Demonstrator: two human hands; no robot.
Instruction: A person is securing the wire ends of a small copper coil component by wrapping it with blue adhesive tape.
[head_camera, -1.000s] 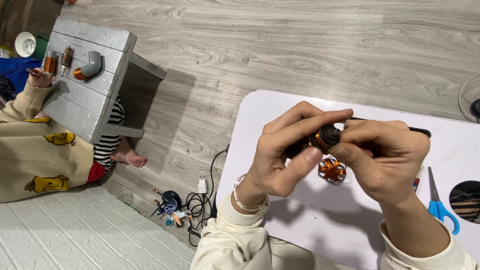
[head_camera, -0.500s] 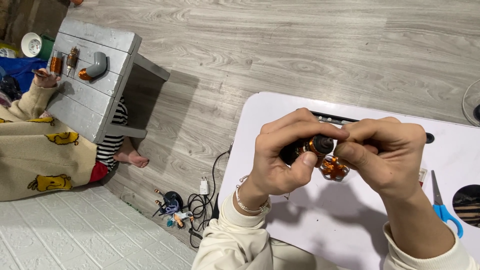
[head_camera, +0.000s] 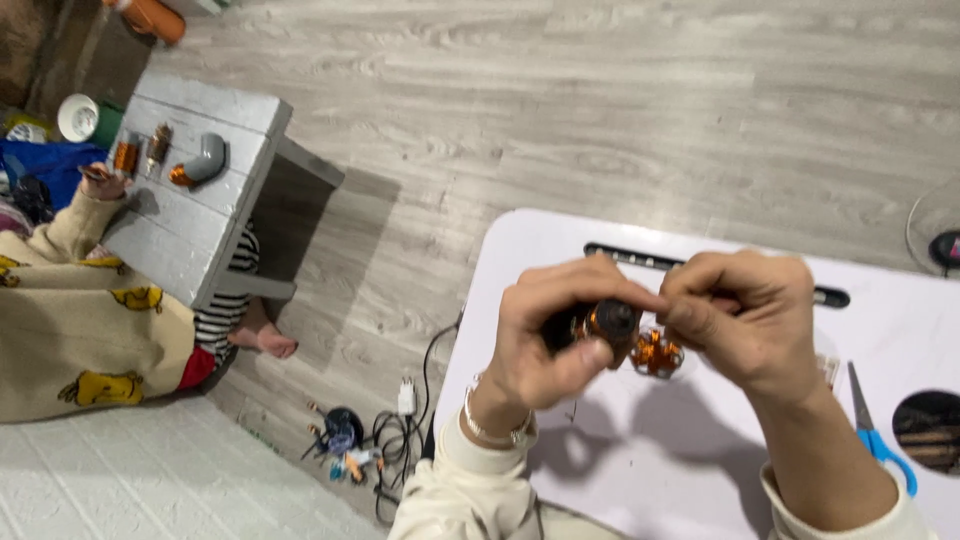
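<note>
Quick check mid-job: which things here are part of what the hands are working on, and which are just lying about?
In hand:
left hand
right hand
dark round copper-wound part
copper coil piece

Lying about:
blue-handled scissors
white table
cables on the floor
grey bench

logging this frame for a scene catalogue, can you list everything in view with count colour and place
small motor part: 1, black with copper windings, pinched between both hands
copper-wound part: 1, orange-copper, on the white table under the right hand
white table: 1, white, lower right
scissors: 1, blue handles, right end of the table
black slot: 1, along the table's far edge
grey wooden stool: 1, grey, upper left
grey pipe elbow: 1, on the stool
copper parts: about 2, on the stool
other person: 1, cream clothing with yellow figures, left edge
cables and plug: tangle, black and white, on the floor
wood floor: grey
left hand: 1, grips the motor part
right hand: 1, pinches it
</note>
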